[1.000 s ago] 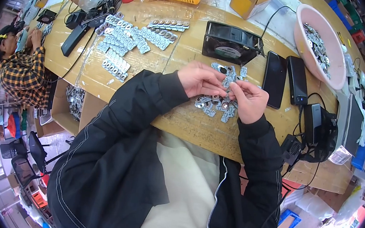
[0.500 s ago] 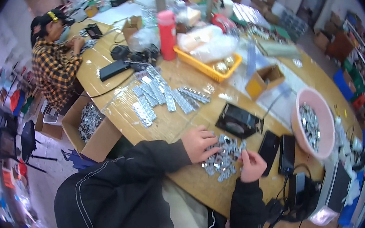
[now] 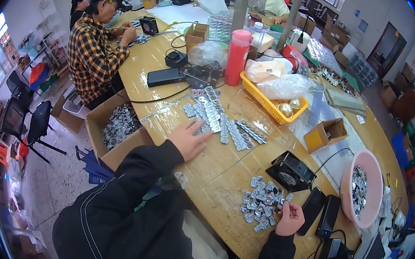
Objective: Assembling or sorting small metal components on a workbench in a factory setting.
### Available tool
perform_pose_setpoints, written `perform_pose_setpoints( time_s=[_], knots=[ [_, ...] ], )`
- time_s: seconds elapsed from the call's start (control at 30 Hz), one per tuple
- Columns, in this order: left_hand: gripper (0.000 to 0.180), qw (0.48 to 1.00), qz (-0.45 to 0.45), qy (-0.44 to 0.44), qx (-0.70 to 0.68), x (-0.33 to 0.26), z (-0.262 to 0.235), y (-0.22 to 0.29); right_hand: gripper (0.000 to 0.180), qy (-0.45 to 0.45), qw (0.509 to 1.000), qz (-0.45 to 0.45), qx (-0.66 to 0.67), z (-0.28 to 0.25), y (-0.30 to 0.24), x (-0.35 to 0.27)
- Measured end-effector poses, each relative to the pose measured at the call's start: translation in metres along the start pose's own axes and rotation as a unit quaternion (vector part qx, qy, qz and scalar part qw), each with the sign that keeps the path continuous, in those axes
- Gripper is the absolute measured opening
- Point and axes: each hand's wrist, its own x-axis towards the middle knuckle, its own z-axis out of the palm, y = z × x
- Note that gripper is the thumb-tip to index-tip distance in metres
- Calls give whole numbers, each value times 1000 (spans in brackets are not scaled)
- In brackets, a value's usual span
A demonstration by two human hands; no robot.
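Small metal parts [image 3: 262, 202] are seen in the head view as a loose heap on the wooden surface [image 3: 223, 174], just in front of a black fan unit [image 3: 291, 172] and close to the near edge. The right hand [image 3: 289, 218] is curled at the heap's right side, with one small part pinched between thumb and fingertips; the other fingers are folded in. The left hand [image 3: 189, 137] is stretched well away from the heap, fingers spread and flat, nothing held; its fingertips are touching the near end of the rows of metal strips [image 3: 219, 118] laid out on clear film.

Two dark phones [image 3: 321, 213] are lying just right of the right hand. A pink basin [image 3: 375, 183] holding more metal parts stands further right. An orange basket [image 3: 269, 103] with bagged goods and a red bottle [image 3: 237, 57] are placed beyond the strips. A cardboard box [image 3: 120, 129] of parts sits below the surface edge on the left. A person in a checked shirt [image 3: 91, 59] is seated at the far left end.
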Motion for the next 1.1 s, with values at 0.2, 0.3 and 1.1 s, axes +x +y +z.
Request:
perform_pose_setpoints(
  time_s=[0.2, 0.3, 1.1],
  knots=[
    [52, 1000, 3, 7, -7, -15, -10, 8, 8, 7, 1000, 3, -28, 2, -1, -3],
    [51, 991, 9, 9, -135, -19, -16, -10, 7, 29, 999, -19, -6, 2, 0, -3],
    [51, 951, 208, -227, -39, 32, -35, -52, 11, -13, 997, -44, -64, 4, 8, 0]
  ],
)
